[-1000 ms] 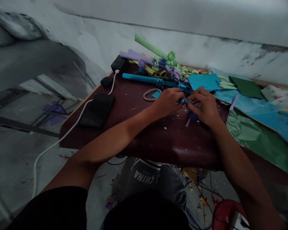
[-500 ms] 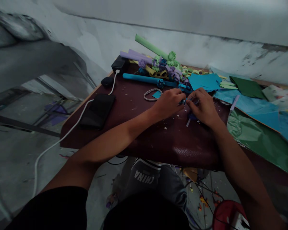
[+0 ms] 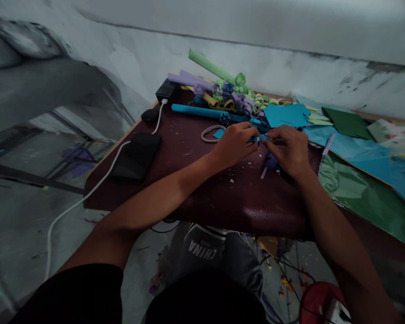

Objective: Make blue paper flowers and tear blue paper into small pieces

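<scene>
Above the dark red tabletop [image 3: 202, 189], my left hand [image 3: 235, 143] and my right hand [image 3: 288, 146] meet with their fingertips close together. Between them is a small piece of blue paper [image 3: 262, 137], pinched from both sides; the fingers cover part of it. Just below my right hand lies a dark purple item [image 3: 272, 161], partly hidden, with a pale strip [image 3: 263, 172] beside it. A white loop [image 3: 209, 133] and a small blue paper square [image 3: 219, 133] rest left of my left hand.
Rolled paper tubes, a blue one [image 3: 195, 110] among them, and curled paper pieces lie along the back. Blue sheets [image 3: 285, 115] and a green plastic-wrapped pack [image 3: 364, 193] are to the right. A phone [image 3: 137, 157], a cable [image 3: 87, 194] and a black adapter [image 3: 167, 91] sit left.
My right hand has shifted slightly up and right, its fingers turning over more. More of the blue paper shows between the fingertips, and more of the purple item below is uncovered.
</scene>
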Motion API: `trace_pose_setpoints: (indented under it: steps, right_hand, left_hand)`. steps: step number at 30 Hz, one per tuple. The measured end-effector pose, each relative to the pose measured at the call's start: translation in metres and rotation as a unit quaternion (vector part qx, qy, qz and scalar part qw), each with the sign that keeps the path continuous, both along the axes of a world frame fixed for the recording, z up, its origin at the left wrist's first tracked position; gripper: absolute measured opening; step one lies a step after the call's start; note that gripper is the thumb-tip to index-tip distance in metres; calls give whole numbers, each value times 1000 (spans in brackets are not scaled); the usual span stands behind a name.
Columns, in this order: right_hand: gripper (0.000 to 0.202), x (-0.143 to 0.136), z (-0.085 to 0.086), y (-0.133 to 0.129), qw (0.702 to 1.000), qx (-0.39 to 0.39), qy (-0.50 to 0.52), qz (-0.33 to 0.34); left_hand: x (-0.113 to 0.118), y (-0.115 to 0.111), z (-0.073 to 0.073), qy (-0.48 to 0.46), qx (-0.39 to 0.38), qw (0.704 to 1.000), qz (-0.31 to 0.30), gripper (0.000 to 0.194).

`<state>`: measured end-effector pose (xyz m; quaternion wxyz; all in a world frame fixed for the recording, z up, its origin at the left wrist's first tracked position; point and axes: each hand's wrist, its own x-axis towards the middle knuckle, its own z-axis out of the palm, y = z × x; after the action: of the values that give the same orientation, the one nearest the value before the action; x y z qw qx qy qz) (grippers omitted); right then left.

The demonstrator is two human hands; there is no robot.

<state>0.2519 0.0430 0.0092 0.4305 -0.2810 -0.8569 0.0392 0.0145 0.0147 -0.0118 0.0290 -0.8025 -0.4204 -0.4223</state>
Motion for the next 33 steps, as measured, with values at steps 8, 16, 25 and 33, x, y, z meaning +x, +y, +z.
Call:
trace_pose_setpoints:
  steps: [8, 16, 25, 33]
  right_hand:
    - [31, -3, 1, -1, 999, 32, 6, 2]
    - [34, -3, 3, -3, 999, 33, 4, 15]
    - [19, -6, 8, -7, 999, 6, 3, 34]
    - [14, -6, 3, -7, 993, -94, 47, 60]
  left_hand:
    - [0, -3, 2, -25, -5, 1000, -3, 11]
    - [0, -6, 5, -36, -17, 999, -6, 10]
    - [-1, -5, 5, -36, -24, 999, -13, 10]
    - [-1, -3, 2, -37, -11, 999, -6, 12]
